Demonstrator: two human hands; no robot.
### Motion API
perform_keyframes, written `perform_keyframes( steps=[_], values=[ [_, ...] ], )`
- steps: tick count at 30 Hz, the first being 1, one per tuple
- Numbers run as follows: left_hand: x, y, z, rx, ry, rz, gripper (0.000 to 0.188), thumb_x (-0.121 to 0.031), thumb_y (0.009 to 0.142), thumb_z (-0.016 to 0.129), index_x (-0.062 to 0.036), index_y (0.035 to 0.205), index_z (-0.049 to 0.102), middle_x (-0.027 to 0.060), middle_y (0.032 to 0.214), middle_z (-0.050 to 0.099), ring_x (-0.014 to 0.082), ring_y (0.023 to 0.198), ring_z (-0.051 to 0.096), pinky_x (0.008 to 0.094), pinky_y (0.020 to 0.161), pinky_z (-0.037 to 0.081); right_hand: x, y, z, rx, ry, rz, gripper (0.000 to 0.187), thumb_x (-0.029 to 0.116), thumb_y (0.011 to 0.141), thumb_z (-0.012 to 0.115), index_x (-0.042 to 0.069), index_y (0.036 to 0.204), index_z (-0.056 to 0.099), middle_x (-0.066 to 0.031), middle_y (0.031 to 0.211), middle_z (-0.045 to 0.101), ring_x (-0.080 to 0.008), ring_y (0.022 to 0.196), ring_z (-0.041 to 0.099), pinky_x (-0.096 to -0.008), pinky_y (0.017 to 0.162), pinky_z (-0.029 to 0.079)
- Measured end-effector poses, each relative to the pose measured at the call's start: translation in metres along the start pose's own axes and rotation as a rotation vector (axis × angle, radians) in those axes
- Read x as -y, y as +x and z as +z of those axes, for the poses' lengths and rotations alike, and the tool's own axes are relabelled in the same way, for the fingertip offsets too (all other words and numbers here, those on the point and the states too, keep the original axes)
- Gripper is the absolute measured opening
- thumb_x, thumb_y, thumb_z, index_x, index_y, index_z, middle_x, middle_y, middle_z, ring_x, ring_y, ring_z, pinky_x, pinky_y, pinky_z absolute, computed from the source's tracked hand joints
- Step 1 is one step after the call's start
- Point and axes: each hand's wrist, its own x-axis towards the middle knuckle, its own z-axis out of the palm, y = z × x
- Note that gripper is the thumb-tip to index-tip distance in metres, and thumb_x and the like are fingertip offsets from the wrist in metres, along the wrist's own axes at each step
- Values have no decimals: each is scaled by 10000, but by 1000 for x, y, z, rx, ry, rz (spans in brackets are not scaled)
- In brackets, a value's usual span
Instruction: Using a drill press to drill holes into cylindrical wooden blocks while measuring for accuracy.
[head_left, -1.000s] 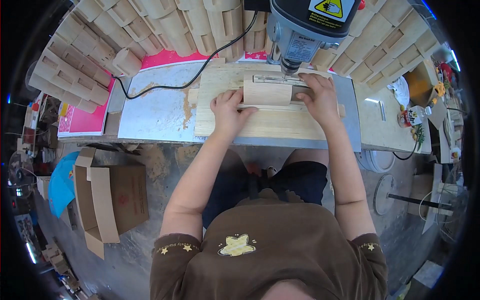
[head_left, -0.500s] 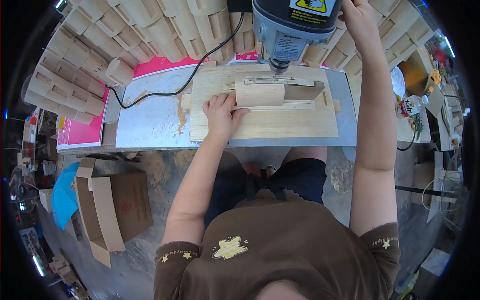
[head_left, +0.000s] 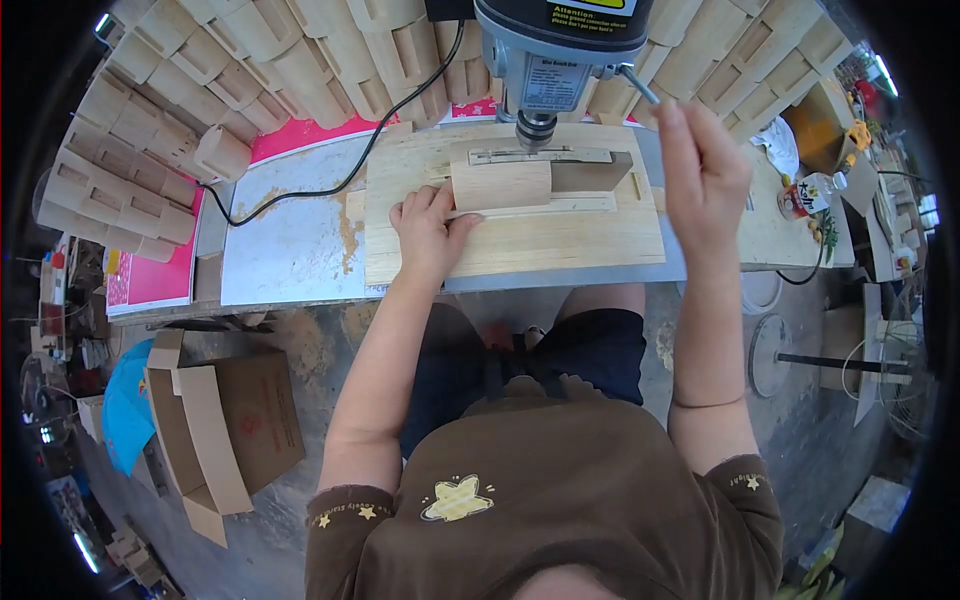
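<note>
A pale wooden block with a curved top [head_left: 502,186] lies in a jig on a flat wooden board [head_left: 570,240]. My left hand [head_left: 428,232] is closed on the block's left end, the thumb along the near side and the fingers toward the far side. Above the block hangs a bench drill press [head_left: 560,38], its chuck [head_left: 535,130] just over the far edge of the jig. My right hand [head_left: 705,170] is wrapped round the end of the drill press's metal feed lever [head_left: 640,86]. Whether the bit touches the wood cannot be made out.
Stacks of slotted wooden cylinders [head_left: 250,50] line the back of the bench. A black cable [head_left: 350,175] crosses its left side. A plastic bottle [head_left: 808,195] lies at the right. On the floor at left stand an open cardboard box [head_left: 235,430] and something blue [head_left: 130,405].
My right hand has come down and toward me, bringing the feed lever with it. The left hand keeps its hold on the wooden block. The whole view has shifted slightly.
</note>
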Motion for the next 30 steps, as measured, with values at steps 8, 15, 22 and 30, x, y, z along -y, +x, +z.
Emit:
perform_keyframes(
  steps=[8, 15, 22, 30],
  values=[
    [-3, 1, 1, 31, -18, -20, 498, -313, 665, 753, -104, 1096, 616, 29, 841, 542, 226, 875, 511, 398, 826, 298, -55, -55, 54, -142, 110, -95, 77, 55, 848, 590, -1, 878, 633, -95, 715, 577, -186, 582, 534, -286, 535, 415],
    [2, 1, 4, 24, -27, -21, 513, -312, 656, 762, -116, 1108, 617, 31, 814, 539, 225, 843, 517, 395, 802, 309, -52, -39, 36, -114, -81, -287, 60, 65, 830, 605, 13, 853, 625, -103, 718, 571, -231, 547, 487, -326, 520, 394],
    [-2, -1, -2, 45, -17, -86, 513, -305, 655, 761, -119, 1111, 619, 27, 799, 540, 219, 842, 523, 400, 792, 305, -6, 79, 14, -182, -67, -101, 158, 133, 892, 553, -8, 854, 611, -54, 590, 474, -113, 565, 421, -256, 553, 361],
    [-32, 10, 26, 20, -57, -22, 537, -306, 664, 752, -108, 1141, 604, 34, 823, 552, 229, 870, 527, 406, 815, 300, -40, 141, 29, 62, -380, -11, 374, 276, 829, 427, -31, 783, 636, -264, 810, 615, -420, 837, 598, -456, 749, 468]
  ],
)
